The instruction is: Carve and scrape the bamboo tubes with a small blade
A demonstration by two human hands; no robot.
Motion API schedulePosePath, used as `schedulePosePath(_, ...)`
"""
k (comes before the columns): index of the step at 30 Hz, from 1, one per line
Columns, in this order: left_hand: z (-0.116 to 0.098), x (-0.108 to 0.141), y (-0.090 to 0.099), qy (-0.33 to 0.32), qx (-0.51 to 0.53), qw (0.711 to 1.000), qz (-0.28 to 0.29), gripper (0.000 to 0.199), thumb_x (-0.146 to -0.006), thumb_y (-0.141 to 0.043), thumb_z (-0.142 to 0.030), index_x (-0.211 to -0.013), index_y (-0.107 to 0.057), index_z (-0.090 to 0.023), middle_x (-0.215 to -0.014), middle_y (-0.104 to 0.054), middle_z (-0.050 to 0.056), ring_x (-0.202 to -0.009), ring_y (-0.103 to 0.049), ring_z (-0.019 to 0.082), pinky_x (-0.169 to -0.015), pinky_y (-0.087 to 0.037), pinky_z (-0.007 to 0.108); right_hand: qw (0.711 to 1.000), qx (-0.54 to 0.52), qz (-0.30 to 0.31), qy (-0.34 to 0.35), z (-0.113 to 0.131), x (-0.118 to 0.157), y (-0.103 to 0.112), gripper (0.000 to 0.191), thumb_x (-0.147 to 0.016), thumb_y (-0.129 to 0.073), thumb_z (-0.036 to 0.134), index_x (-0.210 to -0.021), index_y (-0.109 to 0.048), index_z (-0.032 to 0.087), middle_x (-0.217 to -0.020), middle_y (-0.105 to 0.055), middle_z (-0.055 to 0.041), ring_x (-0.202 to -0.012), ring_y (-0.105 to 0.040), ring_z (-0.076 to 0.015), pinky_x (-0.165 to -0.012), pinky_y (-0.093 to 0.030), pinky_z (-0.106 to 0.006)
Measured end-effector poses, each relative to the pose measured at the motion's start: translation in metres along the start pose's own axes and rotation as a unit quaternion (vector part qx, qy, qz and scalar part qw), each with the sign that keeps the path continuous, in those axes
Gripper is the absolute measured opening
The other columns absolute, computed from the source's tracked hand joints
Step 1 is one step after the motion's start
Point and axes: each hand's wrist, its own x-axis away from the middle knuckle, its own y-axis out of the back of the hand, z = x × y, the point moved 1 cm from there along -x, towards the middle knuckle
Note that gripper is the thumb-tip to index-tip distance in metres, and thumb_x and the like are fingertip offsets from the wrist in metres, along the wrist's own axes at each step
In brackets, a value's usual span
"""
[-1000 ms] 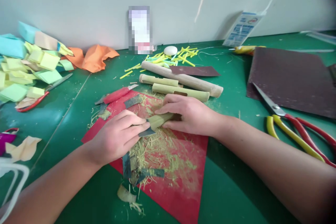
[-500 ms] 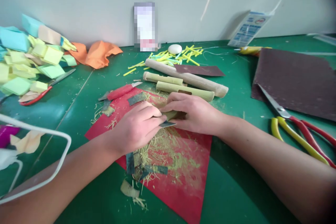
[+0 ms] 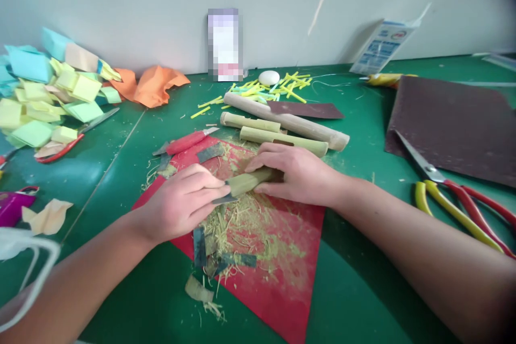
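Observation:
My right hand (image 3: 296, 172) is closed around a short pale-green bamboo tube (image 3: 246, 183), holding it above a red sheet (image 3: 296, 290). In the fingers of my left hand (image 3: 183, 199) is a dark strip of sandpaper (image 3: 226, 200), at the tube's left end. Fibrous shavings and pale dust (image 3: 229, 226) cover much of the sheet. Other dark sandpaper scraps (image 3: 242, 259) lie near its lower left edge. Just beyond my right hand is a bamboo tube with a cut slot (image 3: 258, 134), in front of a shorter one (image 3: 234, 120) and a longer greyish one (image 3: 310, 128).
A red-handled knife (image 3: 187, 141) lies at the sheet's upper left. Scissors (image 3: 431, 172) and pliers with coloured handles rest at right by a brown sheet (image 3: 451, 123). Folded papers (image 3: 60, 97) are piled at left. A blurred phone (image 3: 224, 45) leans on the wall.
My left hand has drawn left with the sandpaper along the bamboo tube, uncovering more of it. My right hand stays almost in place.

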Motion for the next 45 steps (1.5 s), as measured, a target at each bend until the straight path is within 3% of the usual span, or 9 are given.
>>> schedulePosePath(6, 0.002, -0.009, -0.006, -0.008, 0.025, 0.999, -0.031, 0.024, -0.089, -0.058, -0.014, -0.113, -0.064, -0.016, -0.100, -0.067, 0.007, -0.095, -0.059, 0.018, -0.083, -0.053, 0.035, 1.000, -0.013, -0.007, 0.007, 0.000, 0.000, 0.000, 0.024, -0.079, -0.068, 0.026, -0.102, -0.066, 0.023, -0.098, -0.063, -0.0026, -0.088, -0.061, -0.0176, -0.075, -0.045, -0.029)
schedulePosePath(11, 0.002, -0.004, -0.002, 0.004, 0.018, 1.000, 0.003, 0.029, -0.089, -0.058, -0.011, -0.117, -0.062, -0.015, -0.105, -0.066, 0.009, -0.098, -0.058, 0.019, -0.085, -0.052, 0.036, 1.000, -0.009, 0.001, 0.004, -0.001, 0.001, 0.000, 0.026, -0.078, -0.069, 0.026, -0.103, -0.067, 0.023, -0.101, -0.063, -0.0029, -0.089, -0.061, -0.0176, -0.075, -0.044, -0.029)
schedulePosePath(16, 0.001, -0.011, -0.005, 0.011, 0.037, 0.999, -0.034, 0.023, -0.090, -0.058, -0.014, -0.112, -0.065, -0.015, -0.099, -0.066, 0.008, -0.093, -0.059, 0.018, -0.083, -0.053, 0.034, 1.000, -0.002, -0.001, 0.007, 0.000, 0.001, 0.000, 0.024, -0.079, -0.068, 0.027, -0.103, -0.066, 0.022, -0.099, -0.062, -0.0028, -0.090, -0.060, -0.0177, -0.075, -0.044, -0.029)
schedulePosePath(21, 0.001, -0.008, -0.002, 0.026, 0.057, 0.998, -0.008, 0.025, -0.090, -0.057, -0.012, -0.114, -0.065, -0.016, -0.103, -0.067, 0.008, -0.096, -0.060, 0.018, -0.084, -0.052, 0.034, 1.000, 0.005, 0.008, -0.005, 0.002, 0.001, 0.001, 0.025, -0.079, -0.068, 0.028, -0.103, -0.066, 0.022, -0.099, -0.062, -0.0027, -0.088, -0.060, -0.0174, -0.073, -0.044, -0.029)
schedulePosePath(26, 0.001, -0.016, -0.007, 0.023, 0.056, 0.997, -0.038, 0.021, -0.090, -0.058, -0.013, -0.108, -0.067, -0.014, -0.099, -0.067, 0.008, -0.092, -0.060, 0.017, -0.081, -0.052, 0.033, 1.000, -0.001, 0.000, -0.002, 0.002, 0.000, 0.001, 0.024, -0.079, -0.068, 0.028, -0.102, -0.066, 0.022, -0.099, -0.062, -0.0026, -0.089, -0.060, -0.0175, -0.074, -0.044, -0.029)
schedulePosePath(32, 0.002, -0.010, 0.000, 0.029, 0.080, 0.996, -0.009, 0.023, -0.089, -0.058, -0.012, -0.111, -0.067, -0.014, -0.100, -0.067, 0.009, -0.093, -0.061, 0.017, -0.081, -0.052, 0.031, 1.000, -0.015, 0.009, -0.011, 0.002, -0.001, 0.001, 0.028, -0.077, -0.071, 0.026, -0.104, -0.067, 0.022, -0.103, -0.064, -0.0032, -0.091, -0.061, -0.0180, -0.079, -0.046, -0.030)
schedulePosePath(36, 0.003, -0.011, 0.000, 0.034, 0.080, 0.996, -0.021, 0.020, -0.089, -0.058, -0.012, -0.106, -0.068, -0.013, -0.097, -0.067, 0.008, -0.090, -0.062, 0.016, -0.080, -0.053, 0.030, 1.000, -0.007, 0.007, -0.007, 0.002, 0.000, 0.001, 0.028, -0.077, -0.070, 0.026, -0.105, -0.068, 0.024, -0.105, -0.064, -0.0033, -0.091, -0.061, -0.0185, -0.081, -0.046, -0.031)
schedulePosePath(41, 0.006, -0.016, -0.005, 0.042, 0.082, 0.996, -0.008, 0.027, -0.087, -0.062, -0.015, -0.114, -0.066, -0.015, -0.108, -0.065, 0.009, -0.100, -0.063, 0.017, -0.088, -0.054, 0.030, 1.000, 0.005, 0.002, 0.006, 0.002, 0.001, 0.000, 0.032, -0.081, -0.066, 0.027, -0.113, -0.065, 0.021, -0.105, -0.065, -0.0056, -0.096, -0.061, -0.0203, -0.083, -0.047, -0.033)
schedulePosePath(45, 0.007, -0.010, 0.001, 0.024, 0.050, 0.998, -0.010, 0.027, -0.089, -0.056, -0.010, -0.113, -0.066, -0.015, -0.107, -0.067, 0.009, -0.101, -0.063, 0.018, -0.090, -0.054, 0.030, 0.999, 0.015, -0.001, 0.033, 0.002, 0.003, 0.000, 0.026, -0.084, -0.062, 0.026, -0.110, -0.065, 0.019, -0.102, -0.067, -0.0067, -0.098, -0.060, -0.0213, -0.087, -0.046, -0.036)
